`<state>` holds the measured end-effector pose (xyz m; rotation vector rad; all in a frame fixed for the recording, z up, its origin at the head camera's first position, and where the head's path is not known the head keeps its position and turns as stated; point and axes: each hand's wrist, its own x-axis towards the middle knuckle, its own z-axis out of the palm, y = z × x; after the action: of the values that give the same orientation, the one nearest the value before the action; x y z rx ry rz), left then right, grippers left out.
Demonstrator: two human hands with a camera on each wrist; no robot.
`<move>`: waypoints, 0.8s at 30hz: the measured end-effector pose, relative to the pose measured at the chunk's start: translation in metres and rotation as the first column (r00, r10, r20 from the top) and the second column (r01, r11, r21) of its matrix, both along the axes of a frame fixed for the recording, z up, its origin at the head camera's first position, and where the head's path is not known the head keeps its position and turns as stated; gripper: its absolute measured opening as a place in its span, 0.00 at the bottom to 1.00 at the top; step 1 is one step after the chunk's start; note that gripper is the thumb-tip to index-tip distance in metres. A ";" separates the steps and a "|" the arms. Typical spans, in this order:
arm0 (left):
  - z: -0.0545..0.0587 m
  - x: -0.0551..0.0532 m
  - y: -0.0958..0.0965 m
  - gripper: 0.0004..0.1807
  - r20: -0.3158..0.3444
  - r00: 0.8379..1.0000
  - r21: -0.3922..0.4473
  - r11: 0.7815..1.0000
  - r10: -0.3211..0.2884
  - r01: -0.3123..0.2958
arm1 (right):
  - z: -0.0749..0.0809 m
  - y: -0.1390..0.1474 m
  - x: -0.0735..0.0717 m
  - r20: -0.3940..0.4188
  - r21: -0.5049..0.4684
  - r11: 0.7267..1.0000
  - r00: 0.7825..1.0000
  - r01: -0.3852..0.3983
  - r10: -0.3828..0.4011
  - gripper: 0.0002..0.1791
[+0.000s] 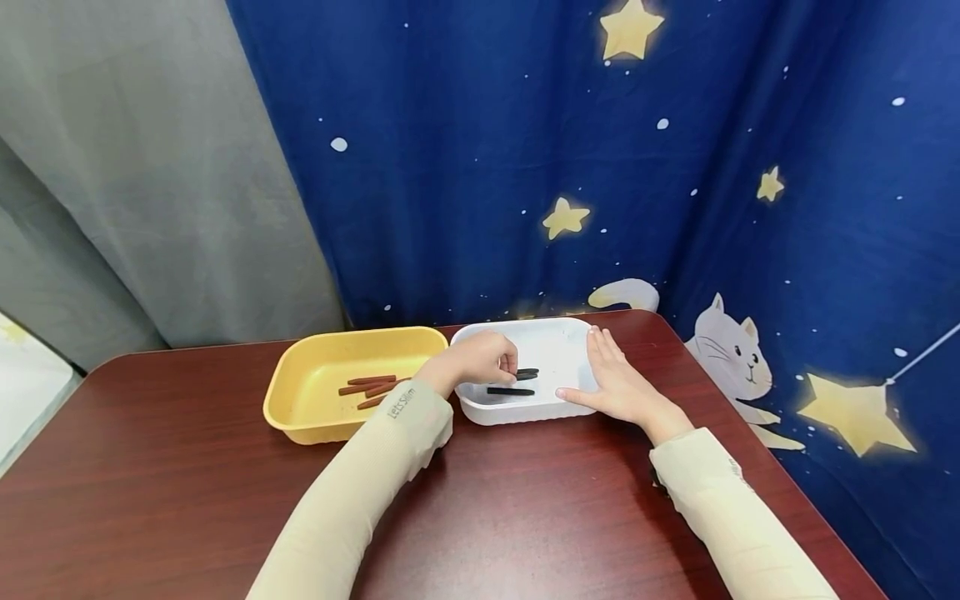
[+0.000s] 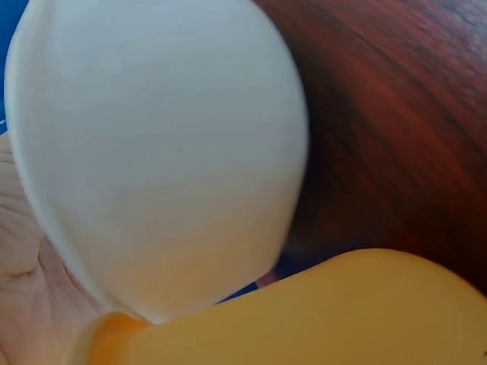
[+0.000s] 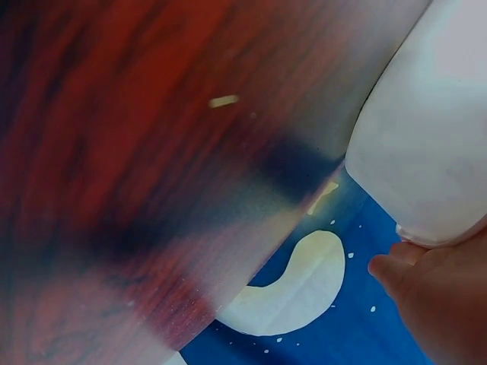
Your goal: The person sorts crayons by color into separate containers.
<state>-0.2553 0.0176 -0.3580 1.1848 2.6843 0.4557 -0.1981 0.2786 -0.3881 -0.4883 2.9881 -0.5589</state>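
A white tray (image 1: 553, 354) holds several short black sticks (image 1: 511, 391). My left hand (image 1: 480, 358) reaches over the tray's left side, fingers curled and fingertips pinching at the left end of a black stick (image 1: 529, 372); the fingers hide that end. Along the right wall rests my right hand (image 1: 626, 387), its fingers straight and the thumb reaching over the near rim. The left wrist view shows the white tray's outer wall (image 2: 167, 152) and part of my left palm (image 2: 30, 281). Fingers of my right hand (image 3: 449, 293) touch the tray's rim in the right wrist view.
Left of the white tray stands a yellow tray (image 1: 300, 375) with several reddish-brown sticks (image 1: 371, 381). Both trays are on a dark red wooden table (image 1: 517, 508). A blue curtain (image 1: 465, 183) with stars and a grey curtain (image 1: 172, 192) hang behind it.
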 end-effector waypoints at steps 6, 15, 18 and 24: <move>-0.006 -0.003 0.000 0.06 -0.011 1.000 -0.038 0.999 0.027 -0.027 | 0.000 0.000 0.000 -0.015 -0.005 1.000 1.000 -0.007 0.007 0.66; -0.015 -0.006 0.003 0.07 0.017 0.998 -0.071 0.996 0.062 -0.061 | -0.001 -0.001 0.000 -0.011 -0.005 1.000 1.000 -0.012 0.012 0.66; -0.016 -0.006 0.003 0.06 0.020 0.998 -0.078 0.995 0.063 -0.061 | -0.002 -0.001 -0.001 -0.005 0.002 1.000 1.000 -0.008 0.008 0.66; -0.014 -0.004 0.004 0.03 0.023 0.998 -0.087 0.994 0.065 -0.063 | 0.000 -0.001 -0.001 0.004 0.003 1.000 1.000 -0.004 0.004 0.66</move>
<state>-0.2592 0.0215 -0.3718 1.0653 2.6970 0.3572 -0.1994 0.2780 -0.3881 -0.4919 2.9836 -0.5548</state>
